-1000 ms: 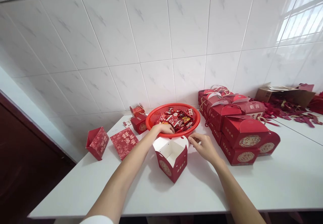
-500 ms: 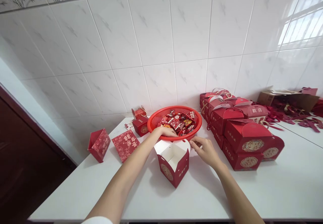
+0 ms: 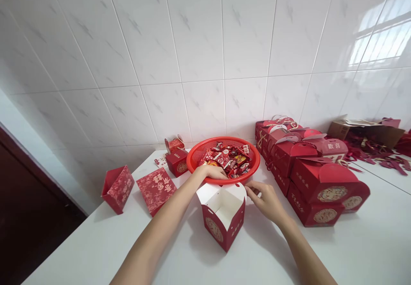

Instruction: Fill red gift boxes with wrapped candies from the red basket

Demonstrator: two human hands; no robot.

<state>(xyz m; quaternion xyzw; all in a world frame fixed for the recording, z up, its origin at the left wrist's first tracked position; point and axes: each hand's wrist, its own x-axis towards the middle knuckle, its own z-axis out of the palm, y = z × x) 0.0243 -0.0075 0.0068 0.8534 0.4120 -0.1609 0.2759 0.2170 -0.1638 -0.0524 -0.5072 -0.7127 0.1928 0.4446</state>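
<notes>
My left hand (image 3: 216, 172) reaches over the near rim of a red plastic basket (image 3: 201, 147), its fingertips down among wrapped candies (image 3: 229, 158); what they touch is hidden. An open red box (image 3: 221, 223) with a white inside stands on the table just in front of the basket. On the box's right, my right hand (image 3: 259, 192) has thumb and forefinger brought together beside the flap; anything between them is too small to make out.
Closed red boxes (image 3: 321, 180) are stacked at the right. Behind them lie dark red ribbons (image 3: 369, 148) and a cardboard box (image 3: 379, 132). At the left stand a red box (image 3: 118, 188), a flat-topped patterned box (image 3: 157, 187) and a smaller box (image 3: 177, 161) on the white table (image 3: 105, 250).
The view has shifted a little, so the table's things sit slightly lower and larger. Both hands keep nearly the same places, the left one still in the basket.
</notes>
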